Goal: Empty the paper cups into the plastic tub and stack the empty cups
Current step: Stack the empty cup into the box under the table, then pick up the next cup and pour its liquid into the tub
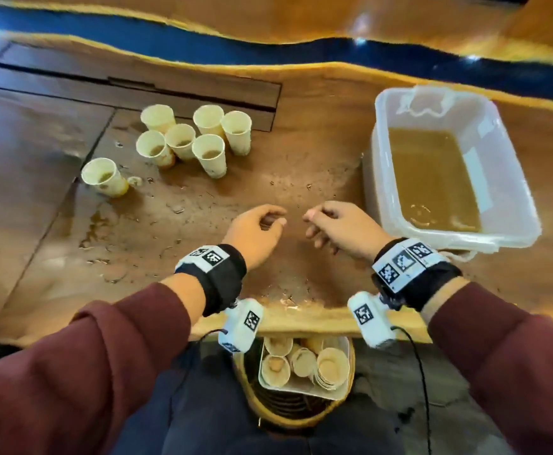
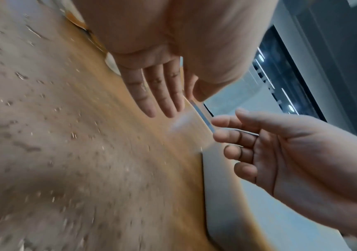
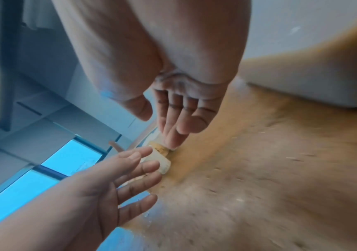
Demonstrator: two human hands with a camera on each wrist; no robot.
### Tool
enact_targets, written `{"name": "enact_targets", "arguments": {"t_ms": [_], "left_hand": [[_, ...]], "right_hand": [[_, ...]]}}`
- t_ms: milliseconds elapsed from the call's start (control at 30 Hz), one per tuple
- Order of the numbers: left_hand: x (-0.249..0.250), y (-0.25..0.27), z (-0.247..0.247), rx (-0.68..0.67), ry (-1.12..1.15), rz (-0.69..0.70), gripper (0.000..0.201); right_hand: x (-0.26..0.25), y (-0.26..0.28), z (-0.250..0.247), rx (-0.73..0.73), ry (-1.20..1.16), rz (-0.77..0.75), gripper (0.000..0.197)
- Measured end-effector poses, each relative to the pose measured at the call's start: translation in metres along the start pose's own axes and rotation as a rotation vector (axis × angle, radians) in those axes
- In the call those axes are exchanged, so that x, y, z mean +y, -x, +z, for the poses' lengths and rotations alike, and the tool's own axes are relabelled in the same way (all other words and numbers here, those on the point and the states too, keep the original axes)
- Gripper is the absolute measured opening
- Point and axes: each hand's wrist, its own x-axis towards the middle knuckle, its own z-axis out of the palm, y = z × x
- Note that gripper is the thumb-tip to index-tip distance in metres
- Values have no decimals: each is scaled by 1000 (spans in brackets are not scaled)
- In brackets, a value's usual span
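Observation:
Several cream paper cups (image 1: 183,139) holding brown liquid stand in a cluster at the table's far left; one more cup (image 1: 104,177) stands apart, nearer the left edge. The clear plastic tub (image 1: 449,169) sits at the right, partly filled with brown liquid. My left hand (image 1: 262,224) and right hand (image 1: 331,224) hover side by side over the wet middle of the table, empty, fingers loosely relaxed. The left wrist view shows my left hand (image 2: 162,95) with straight fingers and the right hand (image 2: 270,149) opposite it. In the right wrist view my right hand (image 3: 173,118) points toward a distant cup (image 3: 160,159).
The wooden table (image 1: 203,257) is spattered with brown drops and puddles. Below its front edge a woven basket (image 1: 295,405) between my knees holds several used cups (image 1: 301,362). A dark recessed panel (image 1: 137,83) lies behind the cup cluster.

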Motion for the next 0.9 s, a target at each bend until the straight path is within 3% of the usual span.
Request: {"name": "enact_targets", "arguments": {"t_ms": [100,233,367,467,600,767,900], "left_hand": [[-15,-31,-43,200,180,-102,25],[-32,-70,-86,337,169,-222,52],[-52,-113,-112,333,130,-283,75],[-67,-135,-115,301,133,-254,77],[-82,-151,-111,286,136,-204,75],[-89,-159,-103,269,28,-179,81],[-87,-146,-93,233,-75,-114,66]], "right_hand": [[-42,-52,20,40,-24,-44,20],[-73,-107,54,48,40,-87,22],[-72,-157,92,-27,165,-91,49],[-62,-179,109,-82,200,-104,68],[-57,-197,117,-123,163,-150,79],[-54,-208,122,-105,84,-226,71],[-52,-199,114,-30,56,-236,57]]}}
